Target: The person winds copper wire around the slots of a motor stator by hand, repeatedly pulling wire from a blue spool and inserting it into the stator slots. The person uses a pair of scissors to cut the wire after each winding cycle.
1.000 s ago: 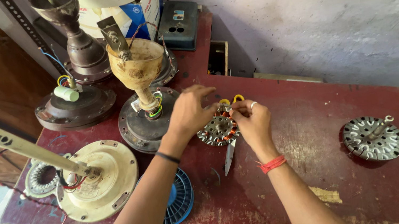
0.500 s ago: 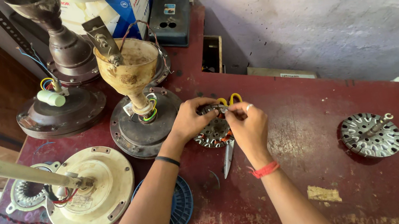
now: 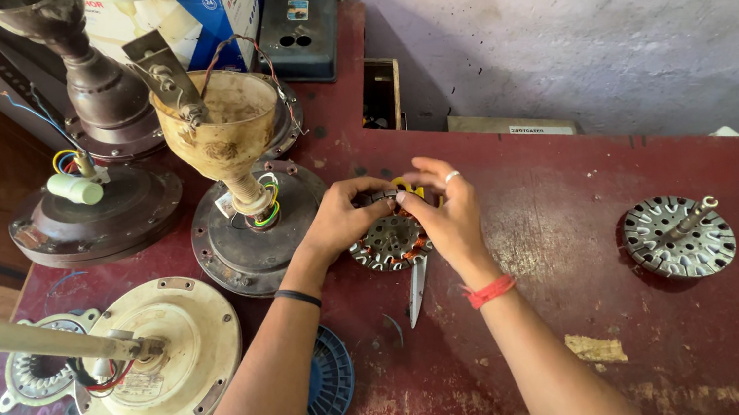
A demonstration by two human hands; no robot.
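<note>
The round copper-wound metal stator (image 3: pixel 388 242) lies at the centre of the worn red counter (image 3: pixel 608 318). The left hand (image 3: pixel 342 222) closes its grip on the stator's 10 o'clock rim. The right hand (image 3: pixel 446 215) pinches the wires at its 12 o'clock edge. A steel knife blade (image 3: pixel 417 289) lies at 6 o'clock, just beside the stator.

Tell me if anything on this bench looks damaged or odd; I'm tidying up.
The red table has chipped, worn paint. A blue disc hangs over its front edge. Loose wires trail from the cream fan motor.
</note>
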